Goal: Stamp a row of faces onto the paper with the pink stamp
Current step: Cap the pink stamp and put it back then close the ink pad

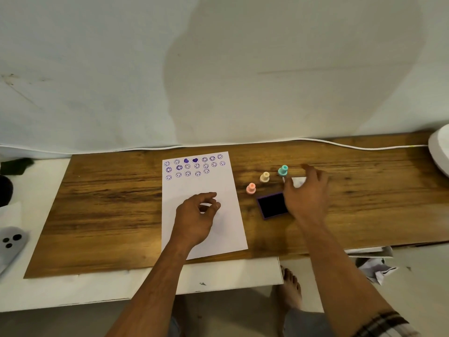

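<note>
Pink stamp (251,188) upright on desk (109,203), knob up, between paper (218,229) and ink pad (272,205); left hand (194,220) loosely curled, empty, on paper; right hand (306,193) spread, empty

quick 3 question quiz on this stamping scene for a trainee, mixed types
1. True or false: the right hand holds the pink stamp.
2. Which stamp stands nearest the ink pad? A teal stamp B cream stamp C pink stamp
3. Fill in: the left hand rests on the ____.

Key: 1 false, the stamp stands free on the board and the hand is open beside the pad; 2 C; 3 paper.
</note>
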{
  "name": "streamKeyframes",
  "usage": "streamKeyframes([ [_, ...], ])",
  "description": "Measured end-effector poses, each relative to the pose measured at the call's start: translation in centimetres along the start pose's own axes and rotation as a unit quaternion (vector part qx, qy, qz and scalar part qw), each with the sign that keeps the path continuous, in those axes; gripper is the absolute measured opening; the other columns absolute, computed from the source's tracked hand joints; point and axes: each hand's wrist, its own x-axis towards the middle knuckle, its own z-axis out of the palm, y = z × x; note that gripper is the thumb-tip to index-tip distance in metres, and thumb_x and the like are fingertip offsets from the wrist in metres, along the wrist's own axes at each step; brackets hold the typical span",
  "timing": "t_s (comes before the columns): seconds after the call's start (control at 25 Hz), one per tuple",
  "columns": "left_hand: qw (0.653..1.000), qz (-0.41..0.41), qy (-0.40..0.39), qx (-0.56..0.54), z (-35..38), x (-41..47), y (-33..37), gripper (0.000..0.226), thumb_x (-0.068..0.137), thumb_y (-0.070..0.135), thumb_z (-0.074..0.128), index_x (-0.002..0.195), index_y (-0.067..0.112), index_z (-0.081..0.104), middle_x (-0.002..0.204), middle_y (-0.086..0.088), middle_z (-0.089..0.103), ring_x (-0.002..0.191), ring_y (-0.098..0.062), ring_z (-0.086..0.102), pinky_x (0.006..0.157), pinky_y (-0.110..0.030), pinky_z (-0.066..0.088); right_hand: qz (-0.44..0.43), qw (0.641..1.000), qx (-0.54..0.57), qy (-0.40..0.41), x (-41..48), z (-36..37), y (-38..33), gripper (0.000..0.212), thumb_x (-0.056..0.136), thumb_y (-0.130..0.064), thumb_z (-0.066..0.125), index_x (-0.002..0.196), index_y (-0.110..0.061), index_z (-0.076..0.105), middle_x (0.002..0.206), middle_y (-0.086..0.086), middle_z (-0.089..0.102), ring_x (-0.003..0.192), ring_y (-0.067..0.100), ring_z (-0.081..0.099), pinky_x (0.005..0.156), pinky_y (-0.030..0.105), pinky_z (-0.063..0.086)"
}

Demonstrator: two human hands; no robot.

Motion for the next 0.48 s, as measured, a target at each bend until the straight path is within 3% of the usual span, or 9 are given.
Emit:
streamKeyframes([
  [0.16,1.000,0.000,0.006,-0.009,-0.1,-0.1,0.0,0.028,0.093,0.026,0.074,0.121,0.028,0.073,0.102,0.018,0.071,0.089,0.000,0.066,0.077,-0.011,0.049,0.084,0.993,-0.068,-0.053,1.1,-0.2,1.2,0.089,0.087,-0.061,0.073,0.154,-0.013,0.037,0.155,0.023,0.042,0.140,0.044,0.041,0.110,0.058,0.043],
  [0.28,1.000,0.001,0.009,-0.020,0.0,-0.2,0.1,0.027,0.093,0.025,0.073,0.120,0.028,0.073,0.108,0.012,0.073,0.092,-0.004,0.068,0.087,-0.025,0.058,0.091,0.991,-0.078,-0.067,1.6,0.3,0.6,0.102,0.082,-0.067,0.074,0.155,-0.011,0.031,0.156,0.024,0.041,0.142,0.045,0.039,0.110,0.061,0.042],
  [0.48,1.000,0.000,0.018,-0.024,0.1,-0.1,0.1,0.027,0.094,0.025,0.073,0.121,0.026,0.073,0.110,0.010,0.074,0.095,-0.011,0.070,0.091,-0.035,0.061,0.090,0.994,-0.052,-0.035,1.6,-0.1,-0.2,0.103,0.078,-0.063,0.081,0.155,-0.014,0.032,0.155,0.020,0.045,0.142,0.042,0.041,0.109,0.060,0.041],
])
